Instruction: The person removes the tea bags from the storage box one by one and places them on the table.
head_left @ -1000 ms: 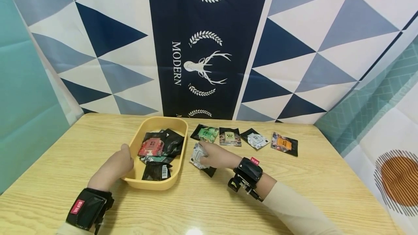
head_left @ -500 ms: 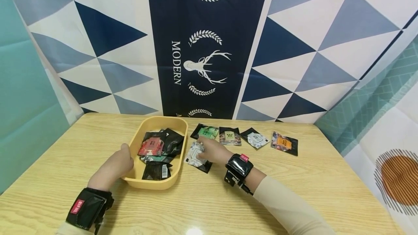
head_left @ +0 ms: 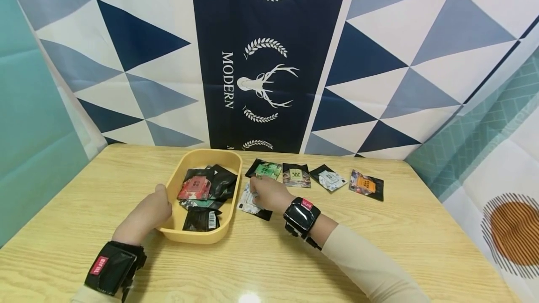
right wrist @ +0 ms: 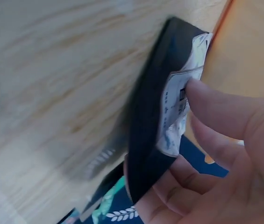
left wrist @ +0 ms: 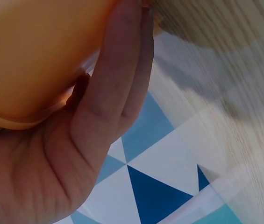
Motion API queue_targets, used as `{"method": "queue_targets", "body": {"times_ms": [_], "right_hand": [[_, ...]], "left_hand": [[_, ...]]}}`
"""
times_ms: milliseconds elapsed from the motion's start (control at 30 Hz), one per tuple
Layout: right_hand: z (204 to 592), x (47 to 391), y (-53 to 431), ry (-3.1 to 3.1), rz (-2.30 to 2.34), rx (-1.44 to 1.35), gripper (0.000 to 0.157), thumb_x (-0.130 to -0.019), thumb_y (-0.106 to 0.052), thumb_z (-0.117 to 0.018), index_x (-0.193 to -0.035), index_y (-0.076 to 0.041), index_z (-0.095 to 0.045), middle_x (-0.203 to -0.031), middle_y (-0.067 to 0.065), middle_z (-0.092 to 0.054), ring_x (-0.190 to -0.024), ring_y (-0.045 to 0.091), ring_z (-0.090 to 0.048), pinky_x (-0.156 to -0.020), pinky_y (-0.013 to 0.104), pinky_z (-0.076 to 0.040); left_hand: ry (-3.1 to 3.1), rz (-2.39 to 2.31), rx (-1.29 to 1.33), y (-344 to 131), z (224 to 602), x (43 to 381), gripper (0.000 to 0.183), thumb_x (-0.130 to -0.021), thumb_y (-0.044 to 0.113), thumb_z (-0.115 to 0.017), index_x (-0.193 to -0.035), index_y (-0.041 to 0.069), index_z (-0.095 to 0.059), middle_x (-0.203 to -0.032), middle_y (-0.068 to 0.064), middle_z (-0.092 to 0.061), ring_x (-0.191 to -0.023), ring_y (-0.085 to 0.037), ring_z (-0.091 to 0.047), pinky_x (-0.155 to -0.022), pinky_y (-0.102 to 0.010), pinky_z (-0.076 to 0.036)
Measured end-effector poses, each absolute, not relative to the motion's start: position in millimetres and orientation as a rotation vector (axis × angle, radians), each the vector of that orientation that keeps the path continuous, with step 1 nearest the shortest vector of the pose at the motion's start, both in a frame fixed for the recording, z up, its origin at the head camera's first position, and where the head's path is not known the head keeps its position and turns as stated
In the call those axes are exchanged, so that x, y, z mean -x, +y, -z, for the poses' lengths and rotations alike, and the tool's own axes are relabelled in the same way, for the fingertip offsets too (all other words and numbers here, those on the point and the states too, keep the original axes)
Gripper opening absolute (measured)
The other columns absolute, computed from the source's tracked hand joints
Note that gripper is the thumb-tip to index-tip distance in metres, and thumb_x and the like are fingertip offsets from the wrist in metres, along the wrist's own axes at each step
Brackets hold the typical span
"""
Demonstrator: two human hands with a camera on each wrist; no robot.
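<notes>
My left hand holds the left rim of a yellow plastic basin, its fingers lying along the outer wall. Inside the basin are several sachets, among them a red-labelled sachet on top and a black sachet with a barcode near the front. Right of the basin, my right hand pinches a black-and-white sachet, thumb on the printed face and fingers at the edge and behind. In the right wrist view this sachet is tilted, one edge close to the table.
Along the back of the table lie a green-labelled sachet, a brown sachet with a yellow label, a white-printed sachet and an orange-labelled sachet. A patterned cloth hangs behind the table.
My right hand has moved slightly left and away from me with the black-and-white sachet, nearer the basin's right wall. My left hand and the basin stay in place.
</notes>
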State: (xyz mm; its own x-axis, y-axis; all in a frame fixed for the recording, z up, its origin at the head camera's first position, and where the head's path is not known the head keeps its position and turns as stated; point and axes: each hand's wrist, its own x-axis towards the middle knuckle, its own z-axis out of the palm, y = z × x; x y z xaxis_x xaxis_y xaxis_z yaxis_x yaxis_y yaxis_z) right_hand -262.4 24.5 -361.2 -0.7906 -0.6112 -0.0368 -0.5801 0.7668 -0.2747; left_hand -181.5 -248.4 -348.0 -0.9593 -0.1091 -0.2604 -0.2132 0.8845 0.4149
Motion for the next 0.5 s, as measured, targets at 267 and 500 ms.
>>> {"method": "queue_targets", "body": {"times_ms": [267, 500], "right_hand": [[361, 256, 23, 2.929, 0.162, 1.104, 0.031, -0.087, -0.012, -0.064, -0.068, -0.017, -0.039, -0.071, -0.002, -0.033, -0.073, 0.016, -0.033, -0.060, 0.026, -0.024], [357, 250, 24, 2.928, 0.126, 1.075, 0.016, -0.078, -0.020, -0.075, -0.089, -0.017, -0.064, -0.088, 0.001, -0.051, -0.080, 0.016, -0.043, -0.063, 0.027, -0.035]], "left_hand": [[2.831, -0.662, 0.218, -248, 349, 180, 0.031, -0.091, 0.000, -0.031, -0.115, -0.019, -0.023, -0.081, -0.027, -0.055, -0.064, -0.023, -0.058, -0.053, -0.032, -0.046], [2.827, -0.656, 0.230, -248, 347, 181, 0.034, -0.092, 0.001, -0.030, -0.117, -0.020, -0.022, -0.086, -0.029, -0.055, -0.067, -0.023, -0.058, -0.055, -0.032, -0.046]]}}
